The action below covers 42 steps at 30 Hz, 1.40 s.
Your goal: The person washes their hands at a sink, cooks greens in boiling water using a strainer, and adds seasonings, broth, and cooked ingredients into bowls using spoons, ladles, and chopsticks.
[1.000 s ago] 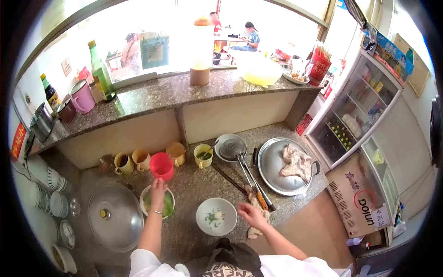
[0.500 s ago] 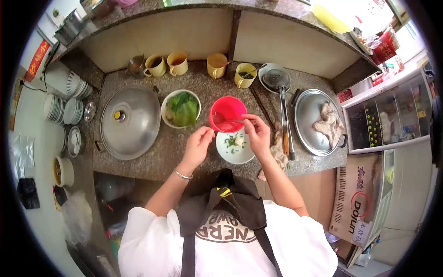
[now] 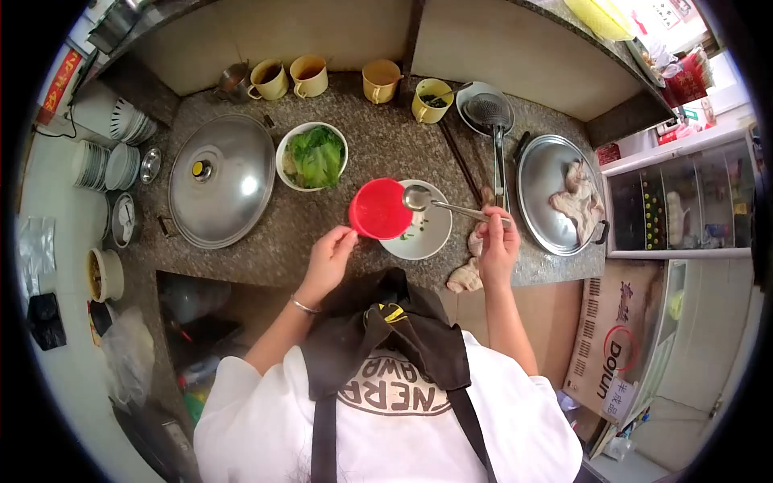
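Observation:
A red plastic cup is held by its rim or handle in my left hand, its fingers pinched together. My right hand grips the handle of a metal spoon, whose bowl hangs just right of the cup's rim. Partly under the cup and spoon sits a white bowl with chopped green onion and some pale bits inside. Left of the cup stands a white bowl of lettuce leaves.
Several yellow mugs line the back wall. Large metal lids flank the work area, a cloth lying on the right lid. A strainer and chopsticks lie right of the bowls. Plates are stacked far left.
The spoon has come out of the red cup and moved right with my right hand. The cup has shifted slightly left and tilted, uncovering more of the white bowl.

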Tool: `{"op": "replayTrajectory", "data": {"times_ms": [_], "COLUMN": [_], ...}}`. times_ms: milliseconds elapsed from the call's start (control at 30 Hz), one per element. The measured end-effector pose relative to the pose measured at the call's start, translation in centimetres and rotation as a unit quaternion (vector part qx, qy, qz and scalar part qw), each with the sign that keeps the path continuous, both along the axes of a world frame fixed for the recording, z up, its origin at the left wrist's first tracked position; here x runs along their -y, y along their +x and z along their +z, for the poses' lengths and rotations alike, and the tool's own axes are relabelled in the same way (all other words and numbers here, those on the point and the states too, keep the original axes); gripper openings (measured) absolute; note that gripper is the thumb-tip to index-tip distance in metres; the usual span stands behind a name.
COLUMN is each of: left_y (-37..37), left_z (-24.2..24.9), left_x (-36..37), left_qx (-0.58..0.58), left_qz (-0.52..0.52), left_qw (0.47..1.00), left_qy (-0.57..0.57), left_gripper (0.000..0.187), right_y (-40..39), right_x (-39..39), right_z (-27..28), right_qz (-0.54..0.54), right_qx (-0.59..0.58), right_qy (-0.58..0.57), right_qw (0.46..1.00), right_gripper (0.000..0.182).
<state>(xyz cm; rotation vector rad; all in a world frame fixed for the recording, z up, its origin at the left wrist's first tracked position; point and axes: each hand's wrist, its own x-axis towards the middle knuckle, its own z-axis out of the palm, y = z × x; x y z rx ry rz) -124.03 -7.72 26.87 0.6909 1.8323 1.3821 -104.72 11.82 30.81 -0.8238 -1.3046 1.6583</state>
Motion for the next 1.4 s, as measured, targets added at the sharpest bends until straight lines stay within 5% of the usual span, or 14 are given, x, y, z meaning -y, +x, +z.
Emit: {"op": "replayTrajectory", "data": {"times_ms": [267,467,600,700,867,1033,1233,1400], "left_y": [0.0,0.4,1.4,2.1,3.2,2.1,-3.8,-12.8], "left_z": [-2.0,-1.4,-1.2,-0.7,-0.7,-1.4,-2.1,-2.8], "left_x": [3.6,3.3,2.0,0.8,-1.7,-4.0,-8.0,-12.8], "left_qx": [0.022,0.014,0.039,0.03,0.033,0.073,0.176,0.11], "left_qz": [0.064,0.07,0.06,0.038,-0.008,-0.01,0.04,0.059], "left_qw": [0.998,0.997,0.997,0.999,0.999,0.996,0.979,0.987], "left_qy": [-0.011,-0.009,0.011,0.015,0.028,0.054,0.092,0.098], "left_gripper": [0.019,0.018,0.017,0.017,0.017,0.021,0.022,0.02], "right_y": [2.0,2.5,2.2,1.1,-0.7,-1.0,0.2,1.4], "right_x": [0.0,-0.8,-0.7,0.1,0.4,-0.3,-1.9,-1.4], "right_z": [0.7,2.5,3.5,2.7,-0.7,0.0,-2.5,-3.5], "right_qz": [0.014,0.034,0.034,0.047,0.147,0.209,0.149,0.082], "right_qx": [0.099,0.097,0.064,0.099,0.22,0.224,0.173,0.208], "right_qy": [0.223,0.435,0.44,0.273,0.262,0.239,0.148,0.11], "right_qw": [0.97,0.894,0.895,0.956,0.928,0.921,0.962,0.968], "right_gripper": [0.01,0.01,0.01,0.009,0.012,0.041,0.047,0.039]}}
